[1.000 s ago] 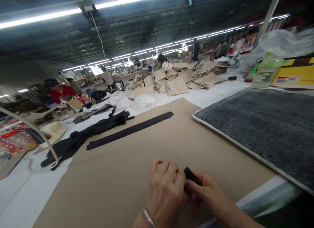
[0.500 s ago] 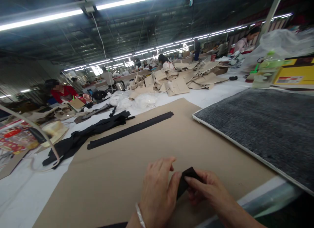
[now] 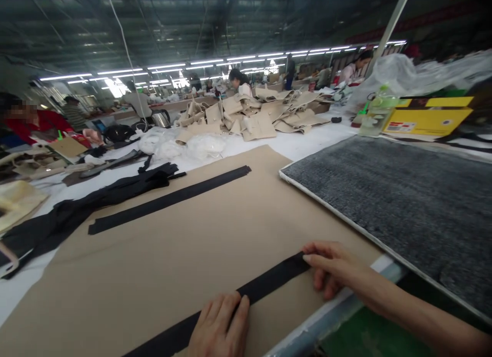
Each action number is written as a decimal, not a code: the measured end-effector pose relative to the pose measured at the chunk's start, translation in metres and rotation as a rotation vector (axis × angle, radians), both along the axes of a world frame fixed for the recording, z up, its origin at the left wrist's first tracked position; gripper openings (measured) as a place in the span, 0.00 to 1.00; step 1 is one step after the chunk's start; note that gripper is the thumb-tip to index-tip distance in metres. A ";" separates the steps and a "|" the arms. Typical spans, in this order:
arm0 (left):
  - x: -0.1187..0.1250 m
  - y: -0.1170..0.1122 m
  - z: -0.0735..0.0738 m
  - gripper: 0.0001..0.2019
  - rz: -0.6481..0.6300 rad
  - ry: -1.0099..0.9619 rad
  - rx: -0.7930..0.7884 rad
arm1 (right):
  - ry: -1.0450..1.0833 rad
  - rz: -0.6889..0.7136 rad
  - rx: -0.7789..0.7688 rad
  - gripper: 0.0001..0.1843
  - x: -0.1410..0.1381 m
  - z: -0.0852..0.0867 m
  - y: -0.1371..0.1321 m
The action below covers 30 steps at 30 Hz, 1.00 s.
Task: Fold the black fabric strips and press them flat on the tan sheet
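A long black fabric strip [image 3: 272, 279] lies along the near side of the beige sheet [image 3: 184, 244]. My right hand [image 3: 331, 267] pinches the strip's far right end between thumb and fingers, close to the table edge. Lower and to the left, my left hand [image 3: 221, 323] rests on the same strip, fingers laid over it and thumb alongside, pressing it to the sheet. Further up the sheet, a second black strip or narrow stack of strips [image 3: 169, 199] lies flat, touched by neither hand.
A dark grey fuzzy board with a white edge [image 3: 403, 193] overlaps the sheet's right side. Black fabric pieces [image 3: 115, 195] are heaped at left. Behind stand beige cut pieces [image 3: 261, 113], clear plastic bags [image 3: 184, 144], a bottle [image 3: 378, 113] and a yellow box [image 3: 434, 116]. Co-workers are beyond.
The black piece folded up between my hands is now stretched flat on the sheet. My left hand has moved down and left, my right hand slightly right. The view has turned right.
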<state>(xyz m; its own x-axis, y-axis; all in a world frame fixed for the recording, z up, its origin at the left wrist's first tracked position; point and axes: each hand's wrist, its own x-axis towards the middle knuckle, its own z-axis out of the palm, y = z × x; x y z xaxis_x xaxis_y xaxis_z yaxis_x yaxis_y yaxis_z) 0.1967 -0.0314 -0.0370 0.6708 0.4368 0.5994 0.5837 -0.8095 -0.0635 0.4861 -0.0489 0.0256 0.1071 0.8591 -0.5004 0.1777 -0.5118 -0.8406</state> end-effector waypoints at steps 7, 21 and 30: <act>0.043 0.004 0.029 0.18 -0.096 0.015 -0.230 | -0.569 0.202 0.256 0.14 0.010 -0.008 0.017; 0.081 0.012 0.017 0.23 -0.077 -0.002 -0.488 | -0.886 0.359 0.192 0.06 0.009 -0.001 0.026; 0.087 0.011 0.011 0.31 -0.016 0.175 -0.495 | -0.864 0.346 0.128 0.06 0.008 0.005 0.028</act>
